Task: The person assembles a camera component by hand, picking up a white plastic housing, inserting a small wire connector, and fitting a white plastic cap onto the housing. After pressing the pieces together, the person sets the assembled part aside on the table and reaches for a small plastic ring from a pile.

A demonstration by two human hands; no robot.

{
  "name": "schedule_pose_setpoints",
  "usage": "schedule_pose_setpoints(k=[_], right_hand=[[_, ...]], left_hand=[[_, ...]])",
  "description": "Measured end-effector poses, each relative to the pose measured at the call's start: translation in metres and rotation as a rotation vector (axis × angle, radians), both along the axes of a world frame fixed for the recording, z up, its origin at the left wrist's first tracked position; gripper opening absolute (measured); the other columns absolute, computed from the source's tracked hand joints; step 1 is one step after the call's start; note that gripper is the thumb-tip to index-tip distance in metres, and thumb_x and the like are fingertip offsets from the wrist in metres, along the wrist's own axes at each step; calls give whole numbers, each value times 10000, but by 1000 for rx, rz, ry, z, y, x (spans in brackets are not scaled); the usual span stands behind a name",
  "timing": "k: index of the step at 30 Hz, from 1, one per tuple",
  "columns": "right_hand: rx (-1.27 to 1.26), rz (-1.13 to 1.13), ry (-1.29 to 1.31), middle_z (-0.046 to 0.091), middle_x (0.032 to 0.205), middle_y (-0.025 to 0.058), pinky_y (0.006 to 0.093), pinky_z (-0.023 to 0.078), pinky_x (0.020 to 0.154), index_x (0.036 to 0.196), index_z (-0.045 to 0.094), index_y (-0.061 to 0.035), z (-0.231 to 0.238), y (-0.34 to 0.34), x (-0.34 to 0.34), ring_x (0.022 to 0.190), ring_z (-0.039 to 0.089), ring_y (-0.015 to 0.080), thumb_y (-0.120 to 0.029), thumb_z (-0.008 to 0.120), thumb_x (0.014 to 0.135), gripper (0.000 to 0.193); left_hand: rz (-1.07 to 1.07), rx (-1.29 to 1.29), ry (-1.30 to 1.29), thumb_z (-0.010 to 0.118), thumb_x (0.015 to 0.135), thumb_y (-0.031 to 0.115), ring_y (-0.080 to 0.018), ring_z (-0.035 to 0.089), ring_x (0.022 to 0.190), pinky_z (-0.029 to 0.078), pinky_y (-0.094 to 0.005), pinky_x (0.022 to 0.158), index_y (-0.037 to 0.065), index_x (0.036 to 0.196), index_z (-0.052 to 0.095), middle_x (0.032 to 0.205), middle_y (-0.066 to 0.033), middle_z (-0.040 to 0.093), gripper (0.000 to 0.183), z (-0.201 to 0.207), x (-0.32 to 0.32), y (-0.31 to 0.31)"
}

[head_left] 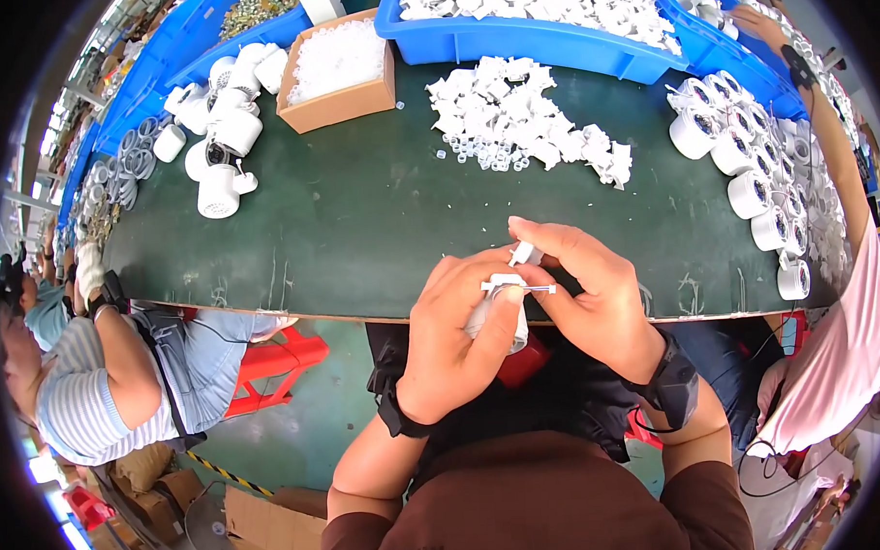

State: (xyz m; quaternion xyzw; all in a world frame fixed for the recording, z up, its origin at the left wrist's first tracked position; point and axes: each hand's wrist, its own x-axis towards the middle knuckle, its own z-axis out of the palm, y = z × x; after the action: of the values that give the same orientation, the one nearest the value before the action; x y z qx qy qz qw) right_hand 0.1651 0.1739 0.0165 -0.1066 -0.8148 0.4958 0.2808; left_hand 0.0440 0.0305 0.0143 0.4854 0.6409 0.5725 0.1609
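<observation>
My left hand is closed around a white cylindrical housing, held over the near edge of the table. A thin white lead with a small connector sticks out at its top, toward the right. Between the thumb and fingers of my right hand is a small white plastic piece, just above the housing. My fingers cover parts of both, and I cannot tell whether the two touch. Farther off on the green table lies a pile of similar white pieces, with small clear rings along its near side.
White housings stand in rows at the right and in a heap at the left. A cardboard box of clear parts and a blue bin of white pieces line the back. Co-workers sit at left and right.
</observation>
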Motion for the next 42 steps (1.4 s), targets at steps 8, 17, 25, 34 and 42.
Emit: schedule_pose_setpoints(k=[8, 17, 25, 34, 42], right_hand=[[-579, 95, -77, 719, 1158, 102, 288, 537, 941, 1286, 594, 3, 25, -11, 10, 1108, 683, 153, 53, 655, 962, 334], [-478, 24, 20, 695, 1222, 88, 318, 518, 1013, 1311, 613, 6, 12, -33, -10, 1168, 665, 166, 106, 649, 943, 384], [-310, -80, 35, 670, 1164, 71, 305, 489, 1013, 1305, 633, -1, 0, -46, -8, 1133, 650, 162, 136, 676, 906, 424], [-244, -94, 153, 647, 1149, 78, 301, 490, 997, 1308, 629, -5, -12, -47, -12, 1097, 627, 154, 111, 656, 942, 385], [-354, 64, 16, 644, 1202, 99, 286, 510, 935, 1238, 678, -4, 1, -23, -7, 1103, 626, 152, 22, 610, 1009, 240]], left_hand=[[286, -35, 123, 562, 1013, 89, -255, 624, 1030, 479, -358, 934, -1, 1099, 694, 1150, -137, 702, 181, 1, -6, 0], [286, -27, 211, 485, 998, 99, -331, 583, 959, 471, -415, 886, -28, 1237, 643, 1159, -173, 673, 314, 0, 2, 2], [288, 7, 305, 440, 1010, 217, -330, 573, 954, 448, -424, 854, -16, 1201, 641, 1126, -149, 671, 361, -11, 1, 2], [267, 49, 382, 555, 960, 202, -313, 580, 927, 446, -403, 842, 22, 1146, 646, 1096, -122, 675, 275, -9, -3, 4], [185, 30, 442, 604, 892, 73, -338, 591, 870, 480, -411, 788, 2, 1114, 648, 1051, -146, 689, 238, -4, -19, -5]])
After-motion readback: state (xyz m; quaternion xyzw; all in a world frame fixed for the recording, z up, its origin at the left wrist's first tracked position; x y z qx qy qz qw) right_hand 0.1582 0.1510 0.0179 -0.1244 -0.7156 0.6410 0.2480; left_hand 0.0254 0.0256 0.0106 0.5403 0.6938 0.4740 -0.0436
